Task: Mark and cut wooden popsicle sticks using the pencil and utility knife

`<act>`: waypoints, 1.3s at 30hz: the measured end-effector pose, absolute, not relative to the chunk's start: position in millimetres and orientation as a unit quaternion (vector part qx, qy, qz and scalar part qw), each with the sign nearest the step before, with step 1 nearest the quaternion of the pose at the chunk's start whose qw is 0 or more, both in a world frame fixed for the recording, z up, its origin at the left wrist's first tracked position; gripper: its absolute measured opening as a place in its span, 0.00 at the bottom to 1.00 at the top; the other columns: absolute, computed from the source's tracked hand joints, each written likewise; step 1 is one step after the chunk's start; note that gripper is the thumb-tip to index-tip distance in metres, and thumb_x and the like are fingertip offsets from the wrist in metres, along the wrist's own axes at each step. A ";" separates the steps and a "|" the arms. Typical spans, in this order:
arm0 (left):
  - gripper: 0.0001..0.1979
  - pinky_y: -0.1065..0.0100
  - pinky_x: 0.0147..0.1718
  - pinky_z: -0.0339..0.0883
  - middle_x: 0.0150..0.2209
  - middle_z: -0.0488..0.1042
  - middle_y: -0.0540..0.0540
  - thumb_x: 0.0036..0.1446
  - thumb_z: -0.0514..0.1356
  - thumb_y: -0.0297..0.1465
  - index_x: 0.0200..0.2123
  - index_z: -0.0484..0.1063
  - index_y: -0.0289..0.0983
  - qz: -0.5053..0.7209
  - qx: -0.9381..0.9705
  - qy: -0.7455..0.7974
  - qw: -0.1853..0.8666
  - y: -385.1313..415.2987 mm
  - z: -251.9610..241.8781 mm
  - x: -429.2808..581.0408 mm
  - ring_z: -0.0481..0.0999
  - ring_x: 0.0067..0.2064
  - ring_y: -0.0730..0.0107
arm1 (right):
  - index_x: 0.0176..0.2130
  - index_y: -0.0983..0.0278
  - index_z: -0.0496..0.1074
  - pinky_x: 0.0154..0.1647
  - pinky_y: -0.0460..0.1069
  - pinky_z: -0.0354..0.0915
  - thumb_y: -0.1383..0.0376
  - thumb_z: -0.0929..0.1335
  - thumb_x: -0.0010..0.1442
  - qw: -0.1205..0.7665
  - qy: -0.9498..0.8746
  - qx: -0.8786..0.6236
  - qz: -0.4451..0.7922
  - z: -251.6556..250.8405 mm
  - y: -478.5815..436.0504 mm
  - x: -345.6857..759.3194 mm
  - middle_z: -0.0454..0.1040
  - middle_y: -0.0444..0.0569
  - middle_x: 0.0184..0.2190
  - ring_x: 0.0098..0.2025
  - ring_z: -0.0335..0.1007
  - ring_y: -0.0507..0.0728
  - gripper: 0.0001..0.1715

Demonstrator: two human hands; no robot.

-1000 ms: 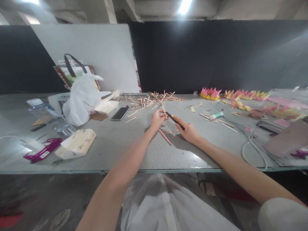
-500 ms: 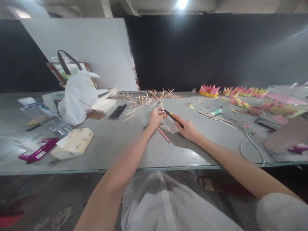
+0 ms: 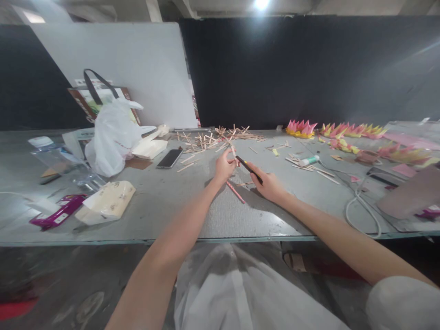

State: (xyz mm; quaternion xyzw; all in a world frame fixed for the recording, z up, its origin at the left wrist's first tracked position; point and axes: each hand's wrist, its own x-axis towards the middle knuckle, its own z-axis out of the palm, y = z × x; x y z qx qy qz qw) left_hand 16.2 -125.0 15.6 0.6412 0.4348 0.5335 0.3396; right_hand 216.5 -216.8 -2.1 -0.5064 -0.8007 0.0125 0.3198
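Note:
Between the fingers of my left hand [image 3: 224, 168] is a thin wooden stick [image 3: 233, 149], slanting up and away from me. My right hand [image 3: 271, 186] is closed around a black utility knife [image 3: 248, 167]. The knife's front end points to the left hand's fingertips and lies close to the stick; whether the blade touches the wood is too small to tell. Below the hands, a pink-red patterned stick [image 3: 235, 192] lies slantwise on the table. Another wooden stick [image 3: 244, 184] lies partly under my right hand. Beyond my hands spreads a loose pile of wooden sticks [image 3: 205, 141].
Left: a phone [image 3: 169, 158], a white plastic bag [image 3: 109, 137], a tissue pack [image 3: 107, 202], a clear bottle [image 3: 65, 162] and a purple power strip [image 3: 58, 213]. Right: a glue stick [image 3: 309, 160], more sticks, a white cable [image 3: 355, 201] and pink-yellow paper flowers [image 3: 300, 129].
The view has shifted slightly. Both hands keep their hold near the same spot, and the knife has turned a little, showing less of its yellow stripe.

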 end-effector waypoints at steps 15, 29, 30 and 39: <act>0.21 0.65 0.40 0.72 0.30 0.82 0.49 0.60 0.62 0.25 0.56 0.74 0.43 0.509 0.719 0.419 0.222 -128.1 21.6 14.3 0.83 0.34 0.61 | 0.75 0.63 0.58 0.30 0.46 0.67 0.57 0.58 0.74 0.366 -0.796 -0.476 0.079 -3.7 -222.4 213.1 0.84 0.52 0.34 0.24 0.77 0.56 0.35; 0.19 0.65 0.38 0.74 0.28 0.82 0.49 0.60 0.64 0.29 0.55 0.74 0.42 0.509 0.700 0.429 0.259 -131.5 24.1 12.0 0.84 0.32 0.61 | 0.75 0.58 0.59 0.35 0.47 0.71 0.58 0.60 0.74 0.360 -0.801 -0.474 0.067 -3.7 -217.1 214.8 0.86 0.52 0.44 0.30 0.81 0.57 0.34; 0.19 0.64 0.39 0.75 0.28 0.83 0.48 0.60 0.65 0.29 0.55 0.74 0.41 0.514 0.694 0.430 0.264 -131.1 24.3 11.5 0.84 0.33 0.60 | 0.75 0.58 0.59 0.34 0.47 0.71 0.58 0.60 0.74 0.357 -0.802 -0.474 0.063 -3.3 -216.5 215.3 0.86 0.52 0.45 0.29 0.81 0.57 0.34; 0.25 0.62 0.40 0.77 0.30 0.84 0.45 0.60 0.68 0.35 0.60 0.69 0.39 0.533 0.662 0.425 0.312 -127.0 21.3 12.6 0.85 0.35 0.56 | 0.75 0.58 0.58 0.32 0.47 0.69 0.58 0.60 0.75 0.329 -0.809 -0.486 0.037 4.9 -216.3 219.1 0.86 0.50 0.43 0.28 0.81 0.58 0.33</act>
